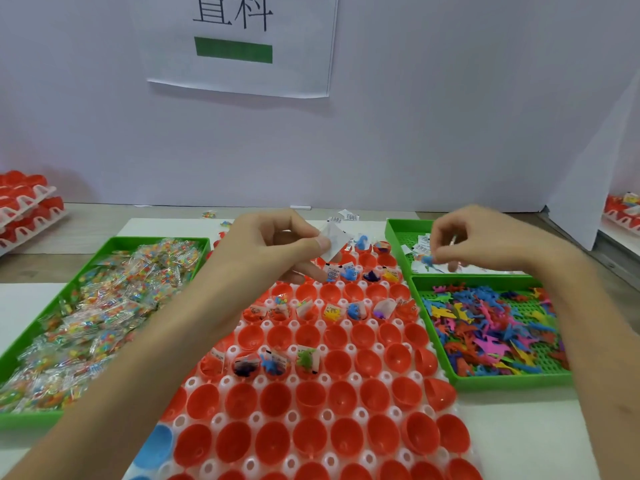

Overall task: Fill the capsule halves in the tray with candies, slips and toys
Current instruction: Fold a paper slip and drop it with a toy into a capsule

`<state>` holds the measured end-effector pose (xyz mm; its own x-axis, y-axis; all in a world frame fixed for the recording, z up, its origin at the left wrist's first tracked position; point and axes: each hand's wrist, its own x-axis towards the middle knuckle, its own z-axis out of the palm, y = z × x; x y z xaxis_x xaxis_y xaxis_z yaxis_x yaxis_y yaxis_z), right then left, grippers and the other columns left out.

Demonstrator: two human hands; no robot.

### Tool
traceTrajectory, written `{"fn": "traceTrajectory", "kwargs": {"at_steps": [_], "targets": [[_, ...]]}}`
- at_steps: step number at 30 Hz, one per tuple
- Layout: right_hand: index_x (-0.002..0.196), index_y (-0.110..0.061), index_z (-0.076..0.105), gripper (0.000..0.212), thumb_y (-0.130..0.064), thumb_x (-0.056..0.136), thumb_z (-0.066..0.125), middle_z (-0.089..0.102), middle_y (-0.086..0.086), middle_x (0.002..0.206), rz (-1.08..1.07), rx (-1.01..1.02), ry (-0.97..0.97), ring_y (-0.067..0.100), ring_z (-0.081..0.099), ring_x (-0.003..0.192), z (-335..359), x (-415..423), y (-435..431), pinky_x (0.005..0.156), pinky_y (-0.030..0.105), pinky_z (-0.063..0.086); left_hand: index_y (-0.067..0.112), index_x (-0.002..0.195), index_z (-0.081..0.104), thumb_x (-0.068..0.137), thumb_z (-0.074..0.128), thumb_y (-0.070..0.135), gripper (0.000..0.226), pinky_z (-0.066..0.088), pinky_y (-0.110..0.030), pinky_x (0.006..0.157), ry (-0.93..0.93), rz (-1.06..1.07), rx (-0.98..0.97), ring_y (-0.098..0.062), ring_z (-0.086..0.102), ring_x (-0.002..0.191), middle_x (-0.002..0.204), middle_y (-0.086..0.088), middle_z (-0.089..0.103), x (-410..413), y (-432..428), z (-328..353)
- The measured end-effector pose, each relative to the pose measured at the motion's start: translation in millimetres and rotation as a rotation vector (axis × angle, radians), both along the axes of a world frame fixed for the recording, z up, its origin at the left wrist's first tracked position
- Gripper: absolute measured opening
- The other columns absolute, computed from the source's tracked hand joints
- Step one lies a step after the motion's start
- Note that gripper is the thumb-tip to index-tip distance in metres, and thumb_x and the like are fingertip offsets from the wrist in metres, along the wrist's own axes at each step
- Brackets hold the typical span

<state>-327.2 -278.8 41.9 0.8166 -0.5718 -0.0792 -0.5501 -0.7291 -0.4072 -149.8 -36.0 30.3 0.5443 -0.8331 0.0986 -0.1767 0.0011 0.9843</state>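
Note:
A white tray (349, 415) in front of me holds many red capsule halves (313, 436); several in the far and middle rows contain slips and small toys. My left hand (277, 244) hovers over the tray's far part and pinches a white paper slip (334, 239) between thumb and fingers. My right hand (485, 240) reaches into the far green tray of slips (398, 233), its fingers curled down around a small blue toy (427, 260) and slips. A green tray of candy packets (104, 306) lies on the left, a green tray of coloured toys (491, 327) on the right.
A blue capsule half (154, 445) sits at the tray's near left corner. Stacked trays of red capsules (26, 206) stand at the far left, more at the far right (621, 209). A white partition wall with a paper sign (235, 43) closes the back.

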Motion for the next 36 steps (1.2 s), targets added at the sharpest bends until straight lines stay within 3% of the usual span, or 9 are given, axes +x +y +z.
{"fn": "traceTrajectory", "kwargs": {"at_steps": [3, 5, 10, 13, 21, 24, 27, 30, 36], "targets": [[0.08, -0.026, 0.073, 0.008, -0.031, 0.083, 0.077, 0.069, -0.003, 0.068, 0.144, 0.18, -0.279, 0.004, 0.059, 0.061, 14, 6, 22, 0.063, 0.025, 0.046, 0.009, 0.082, 0.069, 0.087, 0.074, 0.013, 0.008, 0.06, -0.027, 0.073, 0.04, -0.016, -0.008, -0.021, 0.077, 0.073, 0.068, -0.003, 0.074, -3, -1, -3], [0.083, -0.022, 0.074, 0.017, -0.039, 0.079, 0.077, 0.066, -0.003, 0.068, 0.262, 0.346, -0.457, 0.009, 0.057, 0.064, 21, 12, 42, 0.065, 0.02, 0.048, 0.007, 0.082, 0.07, 0.087, 0.074, 0.012, 0.008, 0.061, -0.027, 0.073, 0.056, -0.015, -0.027, -0.022, 0.077, 0.075, 0.069, -0.005, 0.075, -6, -3, -4], [0.079, -0.022, 0.072, 0.011, -0.032, 0.08, 0.074, 0.061, -0.004, 0.064, 0.399, 0.554, -0.686, 0.012, 0.055, 0.063, 21, 33, 82, 0.065, 0.019, 0.048, 0.012, 0.078, 0.076, 0.076, 0.077, 0.017, 0.006, 0.056, -0.019, 0.068, 0.213, 0.029, -0.2, -0.017, 0.075, 0.074, 0.075, -0.008, 0.075, -10, -5, -3], [0.078, -0.021, 0.07, 0.009, -0.023, 0.086, 0.074, 0.062, -0.008, 0.064, 0.334, 0.533, -0.743, 0.009, 0.057, 0.061, 14, 44, 97, 0.062, 0.019, 0.048, 0.012, 0.08, 0.078, 0.066, 0.074, 0.024, 0.018, 0.057, -0.02, 0.07, 0.329, 0.029, -0.28, -0.018, 0.075, 0.081, 0.082, -0.009, 0.075, -10, -4, -2], [0.08, -0.019, 0.071, 0.013, -0.013, 0.092, 0.068, 0.068, -0.005, 0.071, 0.224, 0.551, -0.862, 0.012, 0.067, 0.065, 8, 54, 111, 0.066, 0.024, 0.055, 0.007, 0.101, 0.075, 0.077, 0.068, 0.018, 0.027, 0.057, -0.018, 0.075, 0.549, -0.118, -0.313, -0.014, 0.075, 0.099, 0.104, -0.007, 0.078, -6, 0, 4], [0.079, -0.02, 0.071, 0.011, -0.016, 0.088, 0.067, 0.069, -0.003, 0.072, 0.223, 0.623, -0.906, 0.016, 0.069, 0.064, 8, 54, 111, 0.066, 0.024, 0.056, 0.011, 0.092, 0.08, 0.077, 0.069, 0.018, 0.02, 0.058, -0.019, 0.076, 0.55, -0.15, -0.321, -0.014, 0.075, 0.1, 0.105, -0.007, 0.078, -5, 1, 5], [0.076, -0.02, 0.07, 0.008, -0.02, 0.083, 0.067, 0.07, -0.002, 0.071, 0.208, 0.656, -0.915, 0.018, 0.069, 0.063, 10, 54, 110, 0.066, 0.026, 0.056, 0.011, 0.096, 0.08, 0.08, 0.068, 0.019, 0.022, 0.058, -0.02, 0.079, 0.524, -0.172, -0.311, -0.015, 0.074, 0.102, 0.107, -0.009, 0.077, -2, 1, 5], [0.08, -0.019, 0.069, 0.008, -0.019, 0.088, 0.067, 0.07, -0.002, 0.073, 0.2, 0.605, -0.902, 0.018, 0.07, 0.066, 10, 52, 109, 0.068, 0.027, 0.057, 0.01, 0.099, 0.079, 0.082, 0.067, 0.02, 0.023, 0.057, -0.021, 0.082, 0.484, -0.187, -0.304, -0.017, 0.074, 0.104, 0.107, -0.011, 0.077, -1, 3, 6], [0.078, -0.018, 0.067, 0.017, -0.011, 0.094, 0.066, 0.069, -0.003, 0.07, 0.174, 0.492, -0.894, 0.016, 0.07, 0.062, 8, 54, 112, 0.064, 0.023, 0.055, 0.018, 0.078, 0.082, 0.068, 0.075, 0.024, 0.014, 0.057, -0.018, 0.075, 0.329, -0.107, -0.286, -0.014, 0.076, 0.09, 0.089, -0.006, 0.079, -3, 4, 9]]}}
